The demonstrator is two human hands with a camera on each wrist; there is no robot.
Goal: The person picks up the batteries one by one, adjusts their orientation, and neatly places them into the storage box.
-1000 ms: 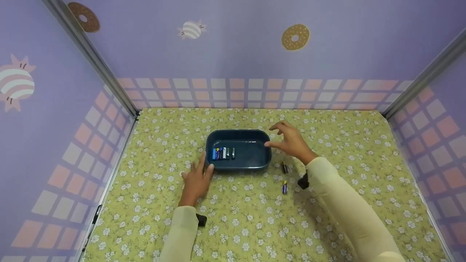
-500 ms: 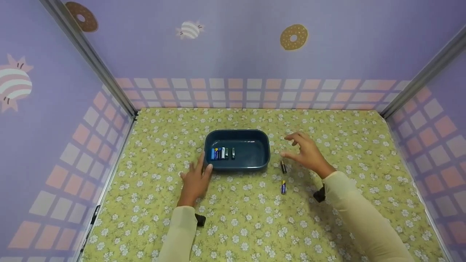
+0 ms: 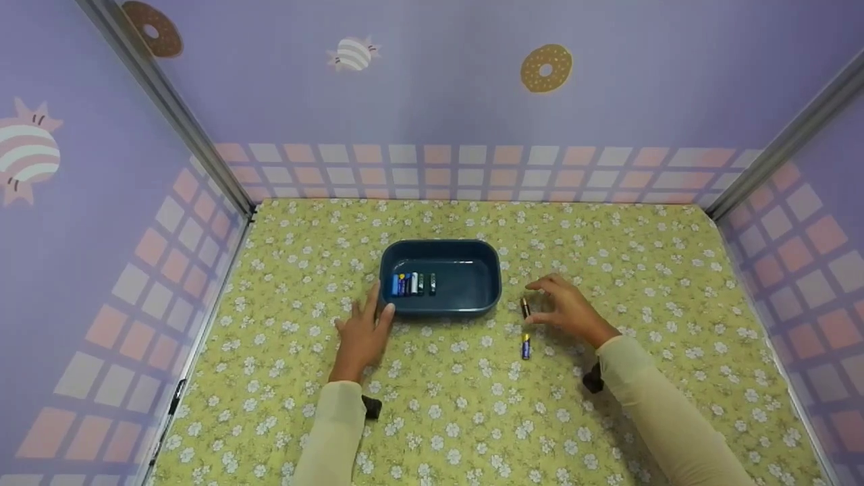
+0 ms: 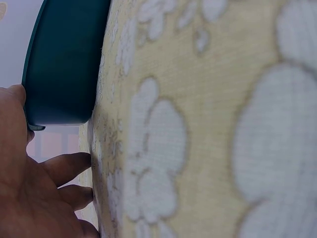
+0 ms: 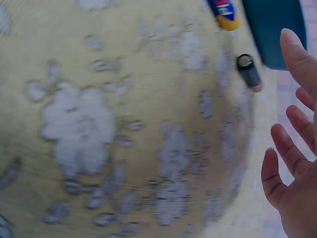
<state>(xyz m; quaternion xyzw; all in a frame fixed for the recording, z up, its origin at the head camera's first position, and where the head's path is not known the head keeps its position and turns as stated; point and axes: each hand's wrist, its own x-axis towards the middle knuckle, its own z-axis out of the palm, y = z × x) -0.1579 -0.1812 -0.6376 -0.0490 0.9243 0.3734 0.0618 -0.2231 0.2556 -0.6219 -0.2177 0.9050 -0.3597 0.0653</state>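
A dark teal plastic basin (image 3: 466, 312) stands on the cloth, with several batteries (image 3: 414, 284) upright in a row at its left side. At its near left corner rests my left hand (image 3: 361, 341); in the left wrist view the thumb touches the basin's rim (image 4: 29, 54), and other fingertips reach the cloth. My right hand (image 3: 570, 312) hovers right of the basin, thumb and fingers apart, holding nothing. Just off its fingertips lies a black battery (image 3: 526, 308) with a copper end. Nearer the person lies a blue battery (image 3: 526, 347) with a yellow end.
A yellow-green flowered cloth (image 3: 432, 418) covers the work surface. Purple walls (image 3: 432, 101) with pink and white checks close it in at the back and sides. A thin black item (image 3: 177, 397) lies along the left edge.
My right hand has moved away from the basin's right rim, to the right and then down toward the black battery. My left hand and the batteries have stayed in place.
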